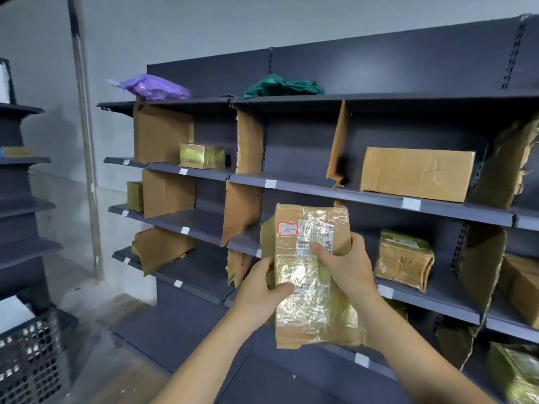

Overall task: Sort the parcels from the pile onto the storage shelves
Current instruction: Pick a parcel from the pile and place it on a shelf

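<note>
I hold a taped cardboard parcel [312, 301] upright in front of the dark storage shelves [320, 191]. It bears a red-framed sticker and a printed label near its top. My left hand [262, 284] grips its left edge, thumb across the front. My right hand [344, 263] grips its right side, thumb on the label. The parcel hangs at the level of the third shelf, before a bay bounded by cardboard dividers [242, 217].
Parcels lie on the shelves: a large box [417, 173], a small taped box [201, 156], a crumpled one [404, 259]. Purple bag [154, 87] and green bag [283, 86] rest on top. A black crate [29, 360] stands lower left beside another rack [23, 199].
</note>
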`<state>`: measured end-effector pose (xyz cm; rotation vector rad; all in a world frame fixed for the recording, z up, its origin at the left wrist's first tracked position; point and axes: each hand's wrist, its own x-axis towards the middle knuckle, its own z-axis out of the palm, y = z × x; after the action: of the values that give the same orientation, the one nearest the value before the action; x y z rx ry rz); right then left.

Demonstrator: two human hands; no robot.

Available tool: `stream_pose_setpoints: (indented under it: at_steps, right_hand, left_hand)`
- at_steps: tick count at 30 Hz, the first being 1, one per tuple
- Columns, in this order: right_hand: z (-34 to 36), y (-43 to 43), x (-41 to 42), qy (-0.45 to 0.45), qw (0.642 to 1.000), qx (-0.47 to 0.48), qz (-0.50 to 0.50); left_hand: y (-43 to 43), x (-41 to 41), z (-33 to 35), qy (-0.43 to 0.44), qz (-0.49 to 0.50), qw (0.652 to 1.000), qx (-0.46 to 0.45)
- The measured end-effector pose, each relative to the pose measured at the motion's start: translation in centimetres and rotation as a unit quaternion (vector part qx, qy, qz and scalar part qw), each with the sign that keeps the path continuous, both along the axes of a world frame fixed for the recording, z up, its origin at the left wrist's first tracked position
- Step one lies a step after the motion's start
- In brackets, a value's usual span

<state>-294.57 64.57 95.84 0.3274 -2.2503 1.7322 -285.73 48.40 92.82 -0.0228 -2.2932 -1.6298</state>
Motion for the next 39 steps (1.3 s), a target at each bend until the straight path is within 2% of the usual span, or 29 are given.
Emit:
stream_pose_setpoints:
  at_steps: [7,14,20,24,31,37,39]
  right_hand:
    - [1.3,-9.6,-3.7,0.012,0.998,-0.010,-0.066]
    - [1.5,-15.8,-6.2,0.029,0.996,0.023,-0.085]
    - [3.8,-19.8,-9.5,0.060,0.995,0.036,-0.077]
    - [6.4,-21.2,-12.9,0.067,0.995,0.014,-0.075]
    - [11.4,-21.0,-19.7,0.079,0.994,-0.021,-0.075]
    - [14.0,-19.5,-26.4,0.077,0.995,-0.060,0.005]
    - [14.6,-19.0,-28.5,0.086,0.992,-0.081,0.047]
  left_hand:
    - [-9.9,-5.7,0.9,-0.020,-0.069,0.997,-0.008]
    - [-16.4,-9.9,0.4,-0.037,-0.081,0.995,0.045]
    - [-20.2,-13.5,2.2,0.003,-0.067,0.990,0.126]
    - [-21.9,-17.1,4.5,0.027,-0.049,0.990,0.127]
    - [-23.3,-24.8,10.3,0.079,-0.085,0.985,0.129]
    - [-24.0,-34.0,13.8,0.072,-0.127,0.980,0.132]
    - [-24.4,-36.4,14.5,0.061,-0.120,0.978,0.159]
